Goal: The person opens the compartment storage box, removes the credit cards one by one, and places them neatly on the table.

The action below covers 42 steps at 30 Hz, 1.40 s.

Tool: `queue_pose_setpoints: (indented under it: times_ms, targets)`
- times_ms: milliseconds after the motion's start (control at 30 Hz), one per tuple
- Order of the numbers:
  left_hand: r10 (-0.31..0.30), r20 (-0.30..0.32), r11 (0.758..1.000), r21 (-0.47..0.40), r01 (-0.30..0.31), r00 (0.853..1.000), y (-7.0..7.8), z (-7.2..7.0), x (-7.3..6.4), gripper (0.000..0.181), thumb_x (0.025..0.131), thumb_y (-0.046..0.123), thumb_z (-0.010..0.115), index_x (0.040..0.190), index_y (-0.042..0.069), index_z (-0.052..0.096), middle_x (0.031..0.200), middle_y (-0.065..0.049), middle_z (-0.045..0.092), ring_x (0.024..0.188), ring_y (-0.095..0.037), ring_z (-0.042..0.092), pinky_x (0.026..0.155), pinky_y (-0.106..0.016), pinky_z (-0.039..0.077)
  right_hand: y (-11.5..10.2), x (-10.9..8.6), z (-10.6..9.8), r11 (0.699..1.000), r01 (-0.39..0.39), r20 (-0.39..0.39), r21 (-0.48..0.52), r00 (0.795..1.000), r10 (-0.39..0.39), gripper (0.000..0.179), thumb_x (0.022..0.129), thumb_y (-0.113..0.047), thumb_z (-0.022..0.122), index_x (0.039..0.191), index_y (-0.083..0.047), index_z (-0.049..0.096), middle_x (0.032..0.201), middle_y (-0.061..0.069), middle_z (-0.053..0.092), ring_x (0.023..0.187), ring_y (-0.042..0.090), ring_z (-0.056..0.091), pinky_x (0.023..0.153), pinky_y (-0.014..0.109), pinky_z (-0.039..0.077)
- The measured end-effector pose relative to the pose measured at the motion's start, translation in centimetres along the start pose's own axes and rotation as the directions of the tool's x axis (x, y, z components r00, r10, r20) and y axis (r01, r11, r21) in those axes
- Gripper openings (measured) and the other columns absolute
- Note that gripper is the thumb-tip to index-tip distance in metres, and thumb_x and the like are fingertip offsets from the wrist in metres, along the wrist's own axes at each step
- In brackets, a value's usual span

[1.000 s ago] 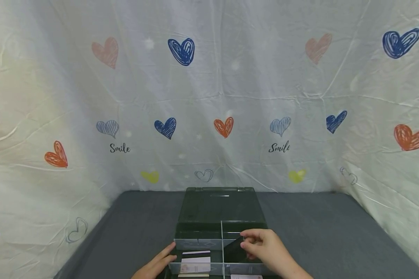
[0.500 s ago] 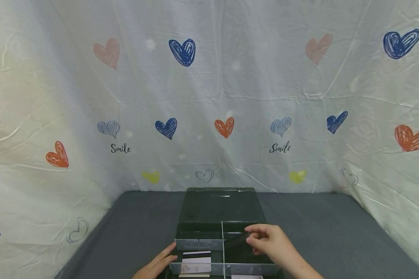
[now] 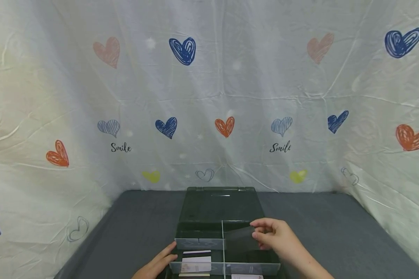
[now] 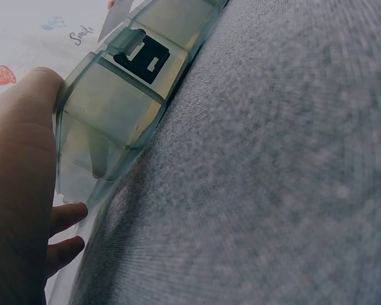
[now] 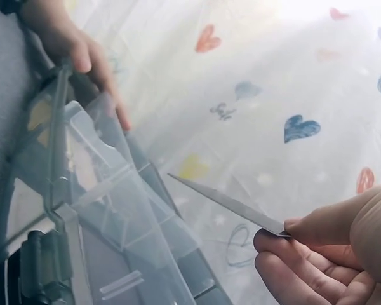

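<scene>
My right hand (image 3: 272,236) pinches a thin, flat, dark grey see-through sheet (image 3: 240,239) between thumb and fingers. In the right wrist view that thin sheet (image 5: 232,206) shows nearly edge-on, tilted above the box. It stands over the right rear compartment of a dark green, see-through plastic box (image 3: 251,257), whose lid (image 3: 223,203) lies folded back. Against the left end of the box rests my left hand (image 3: 157,264), its visible fingers straight along the rim. A white card with a dark stripe (image 3: 196,260) leans in the left compartment.
Clear upright dividers (image 3: 199,243) part the box, and another card (image 3: 246,276) peeks out at the front right. A dark latch (image 4: 145,58) sits on the box front. Grey cloth (image 3: 317,224) covers the table; a white curtain with hearts (image 3: 209,77) hangs behind.
My right hand has risen and moved right, lifting the thin sheet upward out of the right compartment. My left hand has kept its place at the box's left end.
</scene>
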<state>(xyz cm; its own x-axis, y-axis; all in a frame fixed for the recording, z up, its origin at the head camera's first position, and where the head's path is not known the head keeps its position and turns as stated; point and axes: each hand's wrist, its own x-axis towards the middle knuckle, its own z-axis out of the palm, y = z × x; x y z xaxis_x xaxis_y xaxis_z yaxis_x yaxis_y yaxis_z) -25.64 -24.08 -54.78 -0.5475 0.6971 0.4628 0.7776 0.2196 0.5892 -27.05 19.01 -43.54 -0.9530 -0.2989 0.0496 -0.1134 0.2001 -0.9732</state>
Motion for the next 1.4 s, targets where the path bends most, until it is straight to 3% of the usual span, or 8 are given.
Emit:
queue_pose_setpoints:
  times_ms: [300,667,733,967,1233,1400]
  targets:
    - [-0.011,0.010,1.000,-0.017,0.011,1.000,-0.1,0.0,-0.2,0.055,0.106,0.016,0.058,0.155,0.001,0.039,0.169,0.014,0.010,0.147,0.000,0.024,0.100,-0.034,0.048,-0.5,-0.1,-0.9,0.999,0.039,0.008,0.013,0.999,-0.039,0.038,0.096,-0.005,0.072,0.125,0.016,0.060,0.090,0.007,0.066,0.067,0.016,0.063,0.066,0.034,0.059]
    - [-0.058,0.037,0.998,-0.039,0.059,0.998,0.1,-0.2,-0.1,0.055,0.109,0.026,0.055,0.153,-0.003,0.039,0.168,0.017,0.008,0.147,0.002,0.021,0.102,-0.035,0.046,-1.2,-0.5,-2.6,0.999,-0.001,-0.035,0.051,0.999,0.002,0.041,0.099,-0.009,0.069,0.130,0.014,0.058,0.099,0.009,0.068,0.070,0.016,0.063,0.067,0.034,0.058]
    - [-0.059,0.024,0.998,-0.034,0.060,0.998,0.2,-0.1,-0.1,0.055,0.107,0.022,0.057,0.153,-0.003,0.040,0.168,0.016,0.009,0.147,0.002,0.022,0.101,-0.035,0.047,-1.3,-0.6,-3.0,0.998,0.013,-0.048,0.056,0.999,-0.010,0.041,0.098,-0.008,0.069,0.130,0.016,0.057,0.099,0.011,0.069,0.072,0.016,0.063,0.066,0.032,0.058]
    - [-0.060,-0.111,0.984,0.160,0.078,0.992,0.4,0.8,0.0,0.048,0.101,0.009,0.067,0.146,0.004,0.052,0.167,0.006,0.025,0.142,0.000,0.036,0.088,-0.032,0.054,-1.7,-0.8,-4.7,0.998,0.009,-0.097,0.061,0.995,-0.004,0.044,0.099,-0.010,0.069,0.132,0.015,0.056,0.101,0.008,0.068,0.071,0.015,0.062,0.068,0.034,0.058]
    - [-0.038,0.038,0.998,-0.052,0.040,0.999,-0.2,-0.2,-0.1,0.055,0.106,0.017,0.057,0.154,-0.002,0.038,0.169,0.016,0.007,0.148,0.001,0.020,0.103,-0.035,0.046,-1.7,-1.1,-6.6,0.998,-0.019,-0.097,0.055,0.995,0.024,0.040,0.101,-0.009,0.066,0.132,0.014,0.056,0.101,0.005,0.067,0.074,0.014,0.061,0.068,0.033,0.057]
    - [-0.081,-0.001,0.996,0.038,0.081,0.997,0.3,0.0,-0.1,0.053,0.104,0.009,0.060,0.154,0.003,0.043,0.169,0.012,0.014,0.145,0.000,0.028,0.097,-0.034,0.050,-1.6,-1.2,-7.6,0.998,-0.015,-0.070,0.060,0.997,0.019,0.035,0.101,-0.008,0.065,0.129,0.012,0.057,0.100,0.005,0.067,0.074,0.015,0.061,0.066,0.032,0.057]
